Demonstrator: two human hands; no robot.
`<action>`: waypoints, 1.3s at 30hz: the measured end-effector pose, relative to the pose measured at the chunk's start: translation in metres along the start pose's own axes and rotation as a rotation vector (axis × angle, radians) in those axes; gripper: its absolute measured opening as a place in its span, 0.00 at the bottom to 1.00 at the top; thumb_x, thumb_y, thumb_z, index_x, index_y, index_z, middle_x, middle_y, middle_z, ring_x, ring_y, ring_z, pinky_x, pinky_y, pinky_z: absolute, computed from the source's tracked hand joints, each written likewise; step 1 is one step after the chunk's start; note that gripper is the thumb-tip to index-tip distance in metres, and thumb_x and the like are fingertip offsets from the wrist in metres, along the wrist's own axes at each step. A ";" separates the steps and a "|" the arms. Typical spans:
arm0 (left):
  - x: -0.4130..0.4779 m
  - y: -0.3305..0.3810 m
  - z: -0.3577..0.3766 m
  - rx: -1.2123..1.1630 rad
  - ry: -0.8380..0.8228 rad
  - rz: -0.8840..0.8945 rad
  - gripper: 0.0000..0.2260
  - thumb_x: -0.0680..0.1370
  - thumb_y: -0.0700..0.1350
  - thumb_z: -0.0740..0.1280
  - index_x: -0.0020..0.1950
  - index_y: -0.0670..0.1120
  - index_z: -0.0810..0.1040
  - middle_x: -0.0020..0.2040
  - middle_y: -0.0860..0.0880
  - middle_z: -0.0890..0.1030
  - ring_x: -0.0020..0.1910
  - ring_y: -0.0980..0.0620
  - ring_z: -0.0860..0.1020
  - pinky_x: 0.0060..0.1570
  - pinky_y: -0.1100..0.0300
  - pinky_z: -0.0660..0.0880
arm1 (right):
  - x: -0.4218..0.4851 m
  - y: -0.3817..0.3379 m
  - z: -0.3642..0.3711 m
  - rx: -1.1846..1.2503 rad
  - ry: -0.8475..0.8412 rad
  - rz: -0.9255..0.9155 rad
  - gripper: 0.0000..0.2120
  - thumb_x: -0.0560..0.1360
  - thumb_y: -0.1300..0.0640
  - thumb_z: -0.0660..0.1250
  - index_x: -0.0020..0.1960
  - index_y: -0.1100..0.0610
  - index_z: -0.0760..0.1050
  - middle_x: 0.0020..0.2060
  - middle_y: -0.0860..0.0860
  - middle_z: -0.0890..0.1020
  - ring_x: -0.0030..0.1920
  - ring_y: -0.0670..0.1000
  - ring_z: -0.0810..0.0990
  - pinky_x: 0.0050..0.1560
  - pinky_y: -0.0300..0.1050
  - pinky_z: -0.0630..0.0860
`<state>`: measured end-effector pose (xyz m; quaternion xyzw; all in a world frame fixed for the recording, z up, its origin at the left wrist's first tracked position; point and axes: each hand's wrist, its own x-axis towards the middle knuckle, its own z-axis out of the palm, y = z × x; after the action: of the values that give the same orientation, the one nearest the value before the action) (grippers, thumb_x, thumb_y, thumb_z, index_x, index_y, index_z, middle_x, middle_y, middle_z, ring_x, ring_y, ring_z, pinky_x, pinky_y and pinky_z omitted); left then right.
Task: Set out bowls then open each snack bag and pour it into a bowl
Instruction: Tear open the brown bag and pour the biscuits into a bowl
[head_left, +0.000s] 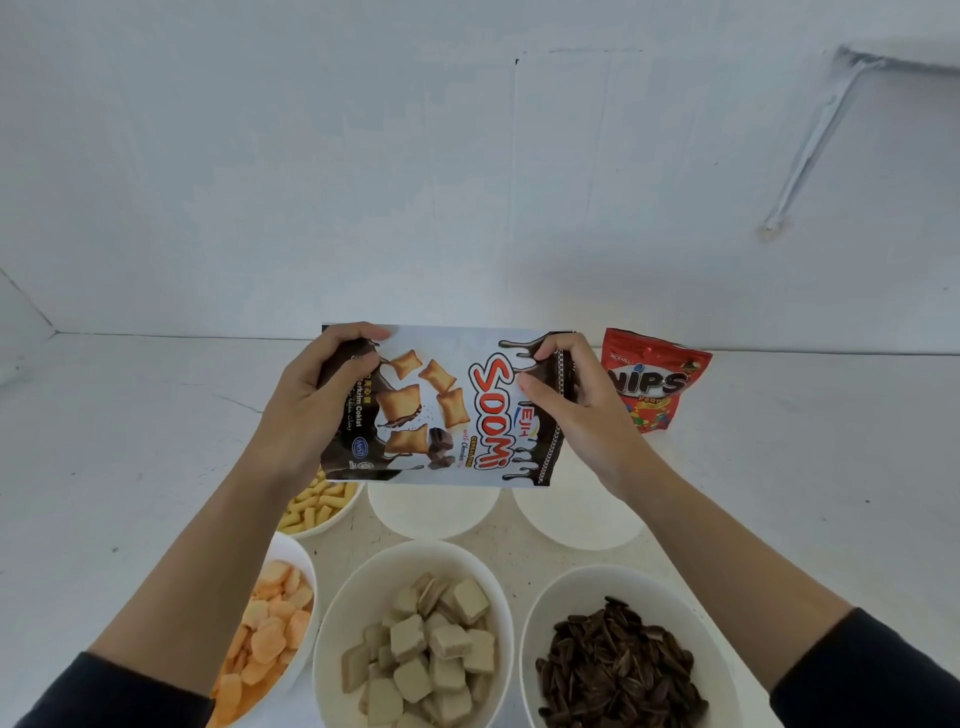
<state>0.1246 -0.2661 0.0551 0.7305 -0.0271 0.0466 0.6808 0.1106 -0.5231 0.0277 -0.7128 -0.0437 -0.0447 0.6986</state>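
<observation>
White counter (130, 467) spreads beneath the Soomi bag (441, 405); our left hand (306, 410) and right hand (582, 415) grip its opposite ends, fingers (363, 332) curled round them.

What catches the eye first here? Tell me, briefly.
The Soomi bag is held sideways in mid-frame, with the left hand gripping one end and the right hand pinching the other. Nearest the camera are a wafer bowl and a seed bowl; just under the bag sit an empty bowl and a second empty bowl. A red Nips bag stands at the right by the wall.
</observation>
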 end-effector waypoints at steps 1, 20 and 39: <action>0.001 0.000 0.000 -0.001 -0.002 -0.001 0.11 0.84 0.42 0.63 0.57 0.56 0.82 0.58 0.52 0.82 0.59 0.43 0.82 0.49 0.45 0.82 | 0.001 0.001 0.000 -0.004 0.002 0.003 0.08 0.80 0.59 0.68 0.56 0.52 0.70 0.54 0.48 0.82 0.52 0.50 0.85 0.47 0.47 0.84; 0.016 0.011 0.027 0.191 -0.169 0.115 0.09 0.83 0.43 0.65 0.54 0.57 0.81 0.56 0.57 0.83 0.58 0.49 0.82 0.62 0.42 0.78 | -0.005 0.023 -0.015 0.015 0.187 0.050 0.13 0.82 0.55 0.63 0.51 0.67 0.72 0.41 0.41 0.85 0.43 0.40 0.84 0.40 0.33 0.78; 0.025 0.052 0.034 0.184 -0.236 0.243 0.08 0.83 0.41 0.65 0.59 0.51 0.80 0.56 0.53 0.83 0.56 0.52 0.83 0.49 0.56 0.82 | -0.002 0.008 -0.028 0.206 0.265 -0.002 0.05 0.79 0.57 0.69 0.48 0.59 0.79 0.52 0.55 0.86 0.55 0.56 0.85 0.59 0.61 0.81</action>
<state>0.1452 -0.3034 0.1066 0.7815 -0.1903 0.0449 0.5925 0.1099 -0.5510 0.0199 -0.6251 0.0437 -0.1340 0.7677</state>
